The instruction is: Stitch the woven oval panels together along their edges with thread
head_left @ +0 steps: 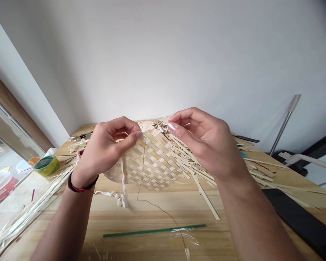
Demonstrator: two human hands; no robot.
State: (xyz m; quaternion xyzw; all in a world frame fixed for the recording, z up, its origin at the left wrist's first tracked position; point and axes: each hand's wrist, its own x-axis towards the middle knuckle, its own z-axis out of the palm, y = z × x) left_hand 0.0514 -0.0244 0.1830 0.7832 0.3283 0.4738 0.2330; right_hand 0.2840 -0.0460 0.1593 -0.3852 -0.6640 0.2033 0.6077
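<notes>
My left hand [112, 145] pinches the top edge of a woven bamboo piece [154, 159] between thumb and forefinger. This piece is a pale check weave with a rounded lower edge. From the pinch a thin brown thread [143, 163] drops over the weave and runs across the table. A white ribbon [123, 181] hangs below the same hand and curls on the wood. My right hand [199, 139] is raised to the right of the weave, apart from it, thumb and forefinger closed together. Whatever may be between those fingertips is too small to make out.
Loose bamboo strips [195, 166] lie behind and to the right. More long strips [40, 195] lie at left near a roll of yellow-green tape [46, 166]. A green strip [154, 230] lies in front on the wooden table [119, 217]. A black flat object [301, 221] sits at right.
</notes>
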